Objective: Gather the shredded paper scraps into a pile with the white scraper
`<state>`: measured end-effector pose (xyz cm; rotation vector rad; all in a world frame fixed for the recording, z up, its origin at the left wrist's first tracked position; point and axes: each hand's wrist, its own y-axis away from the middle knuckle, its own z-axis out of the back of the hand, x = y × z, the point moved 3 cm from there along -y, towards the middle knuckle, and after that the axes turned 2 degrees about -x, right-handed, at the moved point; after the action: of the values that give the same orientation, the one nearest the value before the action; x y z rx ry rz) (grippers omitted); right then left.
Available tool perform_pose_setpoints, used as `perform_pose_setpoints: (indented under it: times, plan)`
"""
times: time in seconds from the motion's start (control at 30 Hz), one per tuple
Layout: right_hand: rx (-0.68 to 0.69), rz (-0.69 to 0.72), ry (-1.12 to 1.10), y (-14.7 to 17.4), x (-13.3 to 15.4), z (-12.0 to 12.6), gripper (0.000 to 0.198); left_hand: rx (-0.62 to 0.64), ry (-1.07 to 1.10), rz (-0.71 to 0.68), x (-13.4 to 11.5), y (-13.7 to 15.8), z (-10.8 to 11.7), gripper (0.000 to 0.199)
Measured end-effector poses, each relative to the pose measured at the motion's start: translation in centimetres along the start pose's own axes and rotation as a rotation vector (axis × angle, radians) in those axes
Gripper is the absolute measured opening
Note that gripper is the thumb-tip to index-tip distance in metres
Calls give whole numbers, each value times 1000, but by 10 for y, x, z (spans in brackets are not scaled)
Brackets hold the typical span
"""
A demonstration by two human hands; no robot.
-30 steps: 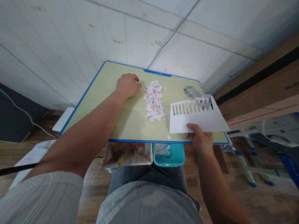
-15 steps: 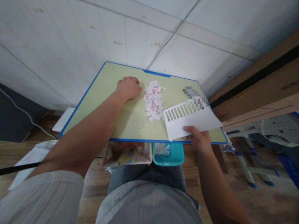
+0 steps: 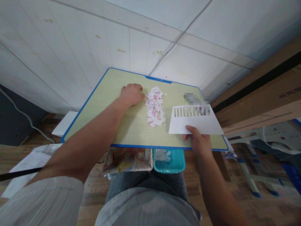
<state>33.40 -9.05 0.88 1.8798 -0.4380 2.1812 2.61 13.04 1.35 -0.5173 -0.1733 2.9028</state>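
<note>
Over the surface [image 3: 131,138], a slotted card [image 3: 180,125] is pinched between the right hand's [image 3: 199,142] thumb and fingers, likely best held level and steady. A teal bin [image 3: 179,158] sits lower, leftward. Paper scraps [image 3: 155,108] lie right of the left hand [image 3: 132,94], loosely curled.

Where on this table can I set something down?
Bare patches: between the table's left edge and the left arm, and between that arm and the paper scraps, toward the near edge. Crowded: the right side, with white card, right grip and a blurred thing.
</note>
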Motion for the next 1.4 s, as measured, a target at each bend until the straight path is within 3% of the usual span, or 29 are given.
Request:
perform_pose_setpoints:
  times: [0.27, 0.6, 0.83, 1.4]
  plan:
    - [-25, 4, 51, -15, 10, -26, 33, -25, 32, 7, 2, -1, 0, 53]
    - [19, 62, 84, -11, 11, -21, 33, -14, 13, 14, 1, -2, 1, 50]
    - [-28, 22, 41, -13, 10, -25, 34, 1, 24, 26, 0, -1, 3, 53]
    - [47, 39, 69, -12, 10, -24, 34, 24, 0, 27, 0, -2, 3, 53]
